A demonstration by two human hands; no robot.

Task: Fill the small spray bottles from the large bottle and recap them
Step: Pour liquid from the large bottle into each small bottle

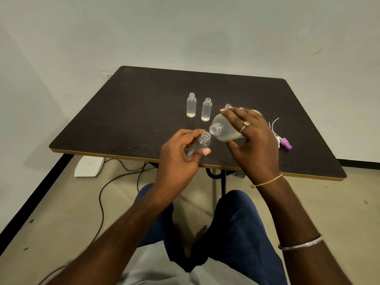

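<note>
My left hand [178, 157] grips a small clear uncapped bottle [200, 144], tilted with its open neck up and to the right. My right hand [250, 138] holds the large frosted bottle [223, 128] tipped on its side, its open mouth just above and right of the small bottle's neck. Two more small uncapped bottles [191, 105] [206, 110] stand upright on the dark table [127, 112], each with a little liquid at the bottom. Behind my right hand, the neck of a third small bottle [227, 106] peeks out.
Spray tops with white tubes [274, 125] and a purple cap [286, 143] lie on the table right of my right hand. The table's near edge runs just under my hands. Cables and a white object [88, 166] lie on the floor below.
</note>
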